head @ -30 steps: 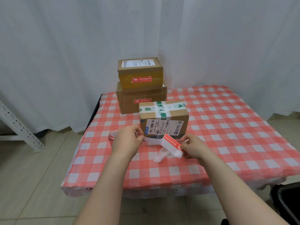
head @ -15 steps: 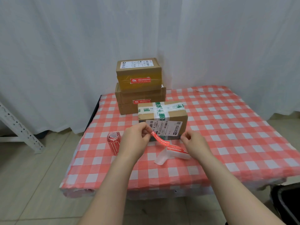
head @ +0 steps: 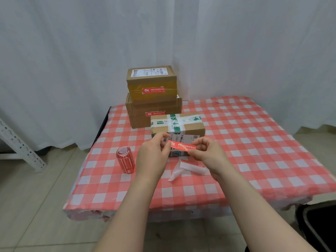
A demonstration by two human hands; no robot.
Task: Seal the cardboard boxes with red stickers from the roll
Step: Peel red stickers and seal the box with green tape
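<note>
In front of the near box (head: 177, 130), I stretch a red sticker (head: 182, 146) between my left hand (head: 152, 155) and right hand (head: 207, 151), each pinching an end; the roll (head: 125, 161) lies left.

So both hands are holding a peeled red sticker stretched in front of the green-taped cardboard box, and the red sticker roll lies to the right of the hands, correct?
Not quite. The head view shows the red sticker roll on the checked tablecloth to the left of the hands, not the right. The rest holds: the left hand and right hand hold the peeled red sticker stretched in front of the green-taped cardboard box.
</note>
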